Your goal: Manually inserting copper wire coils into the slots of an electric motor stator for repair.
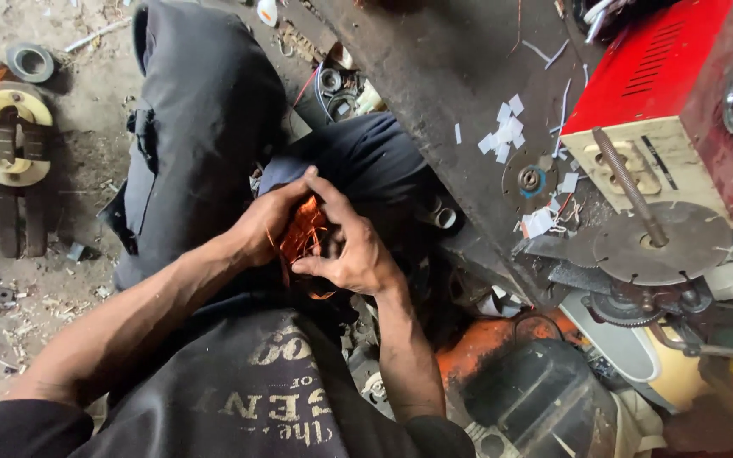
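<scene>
A bundle of orange copper wire [303,235] sits between both hands, low against my lap and dark trousers [205,119]. My left hand [266,225] wraps the wire's left side with fingers curled over the top. On the right side, my right hand [351,246] presses in, thumb and fingers clamped on the coil. Much of the wire is hidden by the fingers, and what it is wound on cannot be seen.
A dark bench [451,93] with white paper scraps [504,129] runs diagonally at right. A red and cream machine [672,110] with a threaded shaft stands above a toothed metal disc [663,246]. A yellow round part [12,136] lies on the dirt floor at left.
</scene>
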